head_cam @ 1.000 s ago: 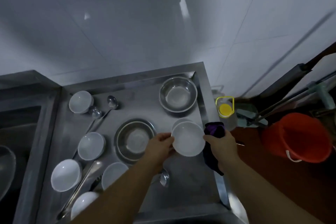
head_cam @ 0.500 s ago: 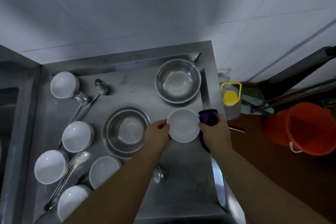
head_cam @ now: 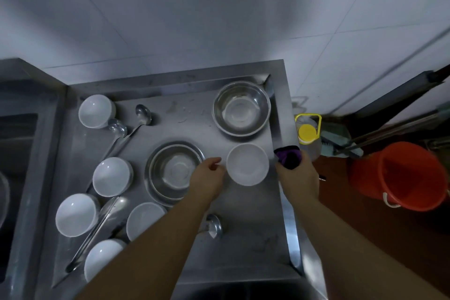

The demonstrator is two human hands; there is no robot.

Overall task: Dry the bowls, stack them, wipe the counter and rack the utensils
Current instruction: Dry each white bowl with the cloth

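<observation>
White bowl [head_cam: 248, 163] upright on counter [head_cam: 243, 238], looks empty. Left hand [head_cam: 207, 178] just beside it, fingers loosely curled, holding nothing. Right hand [head_cam: 298, 175] grips purple cloth [head_cam: 288, 159].

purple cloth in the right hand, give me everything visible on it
The purple cloth is dark purple, soft fabric, bunched into a wad with black-looking folds. The right hand grips it, so only the part sticking out past the fingers shows; its full size and shape are hidden. It is held over the right rim of the steel counter, just right of the nearest white bowl and apart from it. Whether it is wet cannot be told.
</observation>
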